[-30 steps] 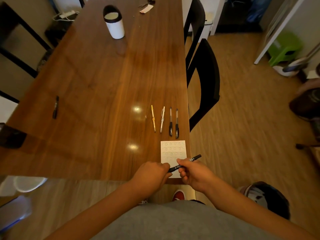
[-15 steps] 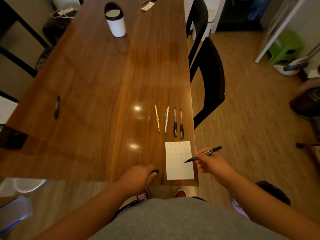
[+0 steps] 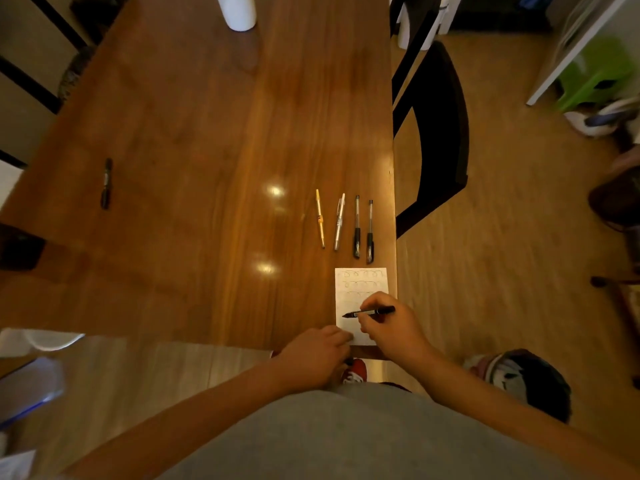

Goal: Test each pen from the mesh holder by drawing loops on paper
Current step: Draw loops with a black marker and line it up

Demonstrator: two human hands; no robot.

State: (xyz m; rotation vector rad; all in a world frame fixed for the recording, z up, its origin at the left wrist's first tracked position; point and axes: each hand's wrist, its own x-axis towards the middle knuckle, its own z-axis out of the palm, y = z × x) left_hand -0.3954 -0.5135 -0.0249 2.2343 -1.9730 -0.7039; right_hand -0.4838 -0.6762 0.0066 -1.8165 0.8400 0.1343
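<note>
Pen [image 3: 375, 311] was pinched in right hand [image 3: 391, 327], tip over paper [image 3: 360, 282] at near-right edge of table [image 3: 194, 150]. Left hand [image 3: 317, 356] sat curled at paper's near-left corner; couldn't tell if it held anything. Four pens [image 3: 356, 226] lay in a row just beyond. Marker [image 3: 106, 183] lay far left. Black chair [image 3: 436, 133] stood right of table on wood floor [image 3: 502, 220].

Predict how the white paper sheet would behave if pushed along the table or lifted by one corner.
Probably slides easily: the paper lies flat on the glossy wooden table, which may be why the left hand rests at its near corner. Lifted by a corner it would likely droop, being a single thin sheet.
</note>
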